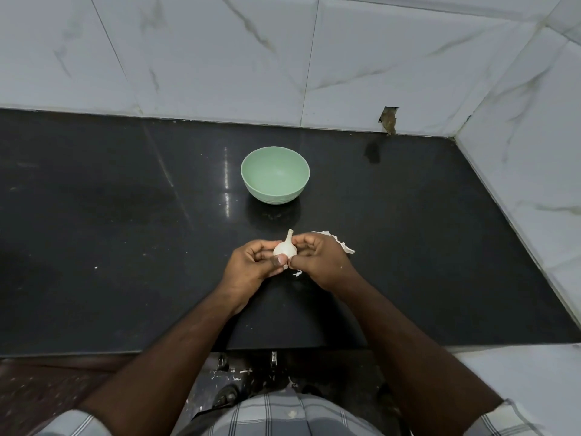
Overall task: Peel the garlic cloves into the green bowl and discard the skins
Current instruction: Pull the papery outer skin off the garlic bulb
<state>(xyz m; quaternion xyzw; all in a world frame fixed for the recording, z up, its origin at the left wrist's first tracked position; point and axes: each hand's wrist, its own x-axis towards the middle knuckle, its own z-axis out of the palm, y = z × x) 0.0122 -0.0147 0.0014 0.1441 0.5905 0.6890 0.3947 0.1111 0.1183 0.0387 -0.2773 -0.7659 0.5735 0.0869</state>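
A: Where is the garlic?
B: Over the bench (pixel 125 215), the left hand (pixel 251 265) and right hand (pixel 317 262) both pinch the garlic bulb (pixel 285 248); the green bowl (pixel 275 174) sits at twelve o'clock.
A: Risk?
B: Skin scraps (pixel 341 243) at three o'clock could drift off.

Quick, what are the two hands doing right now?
Left hand: closed round the garlic bulb, thumb on its front.
Right hand: also closed on the garlic bulb, fingers pinching its side.
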